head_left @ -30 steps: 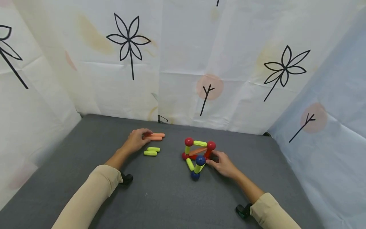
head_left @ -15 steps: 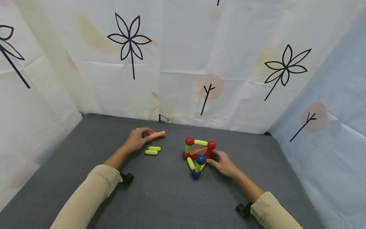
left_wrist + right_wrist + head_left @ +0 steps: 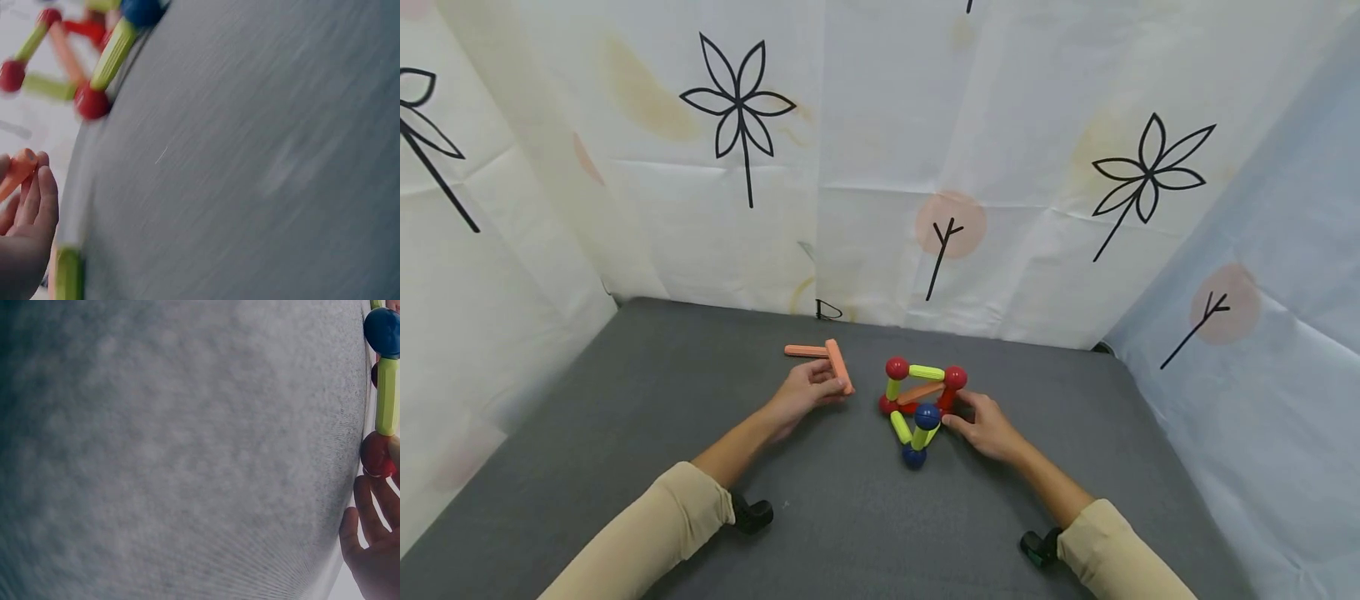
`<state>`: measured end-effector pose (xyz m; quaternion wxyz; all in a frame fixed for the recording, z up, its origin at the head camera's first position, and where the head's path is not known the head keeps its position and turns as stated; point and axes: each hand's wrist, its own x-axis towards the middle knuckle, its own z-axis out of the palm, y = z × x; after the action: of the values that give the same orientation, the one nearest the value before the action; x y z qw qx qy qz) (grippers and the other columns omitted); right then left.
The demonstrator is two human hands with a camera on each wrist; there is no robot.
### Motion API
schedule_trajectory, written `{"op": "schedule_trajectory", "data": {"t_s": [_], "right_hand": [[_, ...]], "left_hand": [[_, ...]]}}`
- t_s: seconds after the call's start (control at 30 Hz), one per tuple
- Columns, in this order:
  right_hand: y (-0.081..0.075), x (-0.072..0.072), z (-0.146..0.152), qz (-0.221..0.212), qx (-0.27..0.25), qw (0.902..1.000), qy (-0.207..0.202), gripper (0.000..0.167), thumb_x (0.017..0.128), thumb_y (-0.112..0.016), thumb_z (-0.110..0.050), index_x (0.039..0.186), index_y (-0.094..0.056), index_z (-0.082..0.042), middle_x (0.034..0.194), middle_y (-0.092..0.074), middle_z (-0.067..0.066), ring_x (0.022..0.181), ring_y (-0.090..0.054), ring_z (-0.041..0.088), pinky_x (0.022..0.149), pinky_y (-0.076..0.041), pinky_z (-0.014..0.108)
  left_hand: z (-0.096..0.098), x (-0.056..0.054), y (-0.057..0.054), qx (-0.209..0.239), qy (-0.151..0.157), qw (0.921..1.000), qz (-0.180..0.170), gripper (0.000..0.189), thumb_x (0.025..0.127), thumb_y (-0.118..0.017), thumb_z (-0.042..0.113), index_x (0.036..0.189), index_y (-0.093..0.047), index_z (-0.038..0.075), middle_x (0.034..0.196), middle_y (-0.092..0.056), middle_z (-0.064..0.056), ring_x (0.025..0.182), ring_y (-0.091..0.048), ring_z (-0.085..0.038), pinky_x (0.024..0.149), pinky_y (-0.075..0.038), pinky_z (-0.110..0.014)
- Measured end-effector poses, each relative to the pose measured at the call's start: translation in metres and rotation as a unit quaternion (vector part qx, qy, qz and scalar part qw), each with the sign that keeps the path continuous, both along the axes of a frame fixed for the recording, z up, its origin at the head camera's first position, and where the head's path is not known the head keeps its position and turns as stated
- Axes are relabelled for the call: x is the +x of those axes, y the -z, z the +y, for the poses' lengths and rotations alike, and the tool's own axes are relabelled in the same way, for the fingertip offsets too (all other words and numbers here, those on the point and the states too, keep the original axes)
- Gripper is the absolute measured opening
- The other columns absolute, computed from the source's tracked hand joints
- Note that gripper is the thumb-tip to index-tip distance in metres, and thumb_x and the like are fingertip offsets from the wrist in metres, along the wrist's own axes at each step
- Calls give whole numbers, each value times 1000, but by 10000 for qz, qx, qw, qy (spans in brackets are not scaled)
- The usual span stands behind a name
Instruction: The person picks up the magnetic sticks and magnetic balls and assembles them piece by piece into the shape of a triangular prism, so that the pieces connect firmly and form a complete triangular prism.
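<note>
In the head view my left hand (image 3: 801,396) pinches an orange building rod (image 3: 839,367) between thumb and fingers, raised and tilted. A second orange rod (image 3: 805,351) lies on the table behind it. A light-green rod (image 3: 69,275) shows below the hand in the left wrist view; the head view hides it. To the right stands a ball-and-rod frame of red balls (image 3: 897,368), dark blue balls (image 3: 927,416) and green, red and orange rods. My right hand (image 3: 988,427) holds the frame at its right corner, thumb and fingers around a lower red ball (image 3: 377,453).
A dark grey cloth (image 3: 842,525) covers the table. White patterned curtains (image 3: 880,142) close off its back and both sides. Each wrist carries a small black camera, such as the right wrist camera (image 3: 1039,550) near the sleeve.
My left hand has lifted one orange rod off the pair and brought it right and nearer, turning it steeper. The left hand now covers the green rods. The right hand and frame stay put.
</note>
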<state>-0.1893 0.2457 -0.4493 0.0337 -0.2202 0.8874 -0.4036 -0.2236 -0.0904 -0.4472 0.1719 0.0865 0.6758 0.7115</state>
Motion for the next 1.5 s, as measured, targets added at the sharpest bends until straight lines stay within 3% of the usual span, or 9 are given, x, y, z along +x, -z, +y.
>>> {"op": "schedule_trajectory", "data": {"t_s": [0.17, 0.37, 0.67, 1.0, 1.1, 1.17, 1.23, 1.33, 1.5], "right_hand": [[0, -1, 0, -21, -34, 10000, -41, 37, 97, -65, -12, 129, -59, 5, 117, -68, 16, 102, -65, 27, 87, -54, 43], [1, -1, 0, -35, -81, 9999, -53, 39, 97, -65, -12, 131, -57, 6, 117, -68, 17, 102, -67, 27, 87, -55, 42], [2, 1, -1, -71, -179, 9998, -59, 38, 97, -65, -12, 130, -59, 5, 118, -67, 18, 104, -66, 29, 88, -54, 44], [1, 2, -2, 74, -68, 9999, -15, 37, 97, -64, -7, 131, -57, 8, 119, -67, 18, 106, -65, 31, 89, -54, 45], [-13, 10, -9, 81, -41, 9999, -50, 35, 97, -63, -5, 128, -58, 11, 115, -68, 20, 103, -66, 33, 87, -55, 43], [-14, 10, -8, 61, -63, 9999, -90, 35, 97, -63, -7, 128, -58, 10, 113, -68, 18, 102, -65, 32, 87, -55, 40], [-13, 9, -6, 40, -86, 9999, -133, 36, 97, -64, -8, 128, -58, 9, 113, -69, 17, 102, -66, 30, 86, -55, 37], [2, 0, 1, 64, -56, 9999, -120, 37, 98, -64, -12, 130, -58, 6, 114, -69, 14, 103, -66, 27, 86, -54, 35], [4, 0, 0, 111, -33, 9999, -59, 35, 97, -64, -7, 128, -59, 8, 114, -69, 17, 102, -65, 30, 86, -54, 42]], "left_hand": [[25, 18, 6, -588, 481, 9961, 446, 41, 95, -70, 18, 127, -60, -5, 114, -70, -14, 101, -68, -21, 87, -56, -39], [45, 25, 12, -838, 817, 9855, 1226, 29, 97, -67, 18, 116, -69, -3, 97, -74, -10, 83, -67, -29, 72, -57, -38], [63, 22, 13, -731, 1446, 9794, 1207, 26, 96, -68, 18, 112, -71, -2, 94, -74, -9, 60, -66, -15, 63, -58, -32], [71, 17, 8, -1169, 1605, 9679, 1541, 23, 97, -66, 19, 107, -73, -1, 86, -71, -15, 63, -61, -15, 57, -51, -28], [70, 14, 6, -1334, 1658, 9659, 1474, 24, 100, -62, 21, 107, -73, 1, 84, -69, -16, 66, -60, -17, 57, -49, -28], [70, 13, 4, -1426, 1675, 9655, 1395, 25, 102, -59, 23, 106, -73, 2, 80, -67, -14, 66, -60, -17, 56, -47, -28], [69, 12, 3, -1468, 1644, 9660, 1348, 28, 103, -56, 25, 104, -73, 2, 76, -66, -9, 66, -59, -18, 56, -46, -27], [69, 11, 3, -1510, 1538, 9666, 1383, 30, 103, -56, 27, 101, -73, 3, 73, -65, -6, 66, -59, -19, 56, -44, -26], [68, 11, 1, -1439, 1177, 9707, 1524, 28, 100, -62, 28, 103, -75, 3, 82, -69, -8, 70, -63, -24, 56, -46, -28]]}}
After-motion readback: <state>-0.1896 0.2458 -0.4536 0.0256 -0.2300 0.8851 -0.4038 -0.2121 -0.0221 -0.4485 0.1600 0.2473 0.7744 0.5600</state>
